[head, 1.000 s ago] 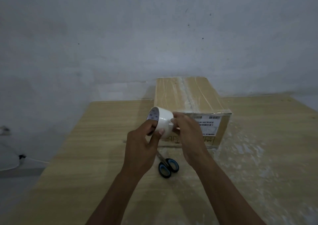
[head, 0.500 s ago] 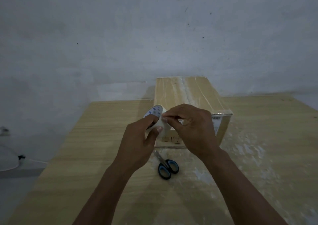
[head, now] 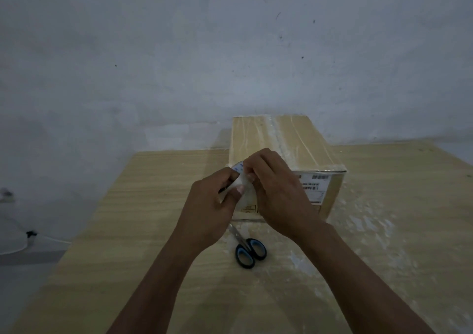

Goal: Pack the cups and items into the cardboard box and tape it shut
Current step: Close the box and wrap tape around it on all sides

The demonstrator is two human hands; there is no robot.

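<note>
Lying nearest, just below frame centre, black-and-blue-handled steel scissors (head: 249, 250) are seen on the pale wooden table (head: 128, 231). Just above them, a white roll of packing tape (head: 247, 197) is gripped in the curled left hand (head: 210, 211), and its outer edge is pinched by the right hand (head: 279, 193). Behind, at centre, the closed brown cardboard box (head: 289, 142) is set, its top seam taped.

Closed brown cardboard box (head: 302, 144), top seam covered in clear tape, white barcode label on its near face, upright at the far side of the pale wooden table (head: 143, 244), white roll of tape (head: 247, 197) raised just before it, gripped by left hand (head: 210, 213), pinched by right hand (head: 279, 195)
</note>
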